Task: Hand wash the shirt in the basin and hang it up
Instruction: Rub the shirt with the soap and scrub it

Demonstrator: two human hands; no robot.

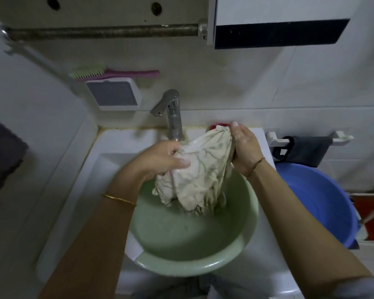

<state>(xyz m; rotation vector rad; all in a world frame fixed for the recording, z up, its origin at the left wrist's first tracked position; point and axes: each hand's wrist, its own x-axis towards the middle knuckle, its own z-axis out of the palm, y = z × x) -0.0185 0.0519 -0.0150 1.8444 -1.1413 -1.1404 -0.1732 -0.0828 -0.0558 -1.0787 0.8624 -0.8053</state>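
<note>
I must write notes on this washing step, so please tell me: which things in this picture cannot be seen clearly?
Head view only:
- Red object on the sink ledge: mostly hidden by the shirt and right hand.
- Fingers of the left hand: buried in cloth.
- Water level in the green basin: unclear.
- Blue tub: partly hidden by the right forearm.
- Dark cloth: cut by the left edge.
</note>
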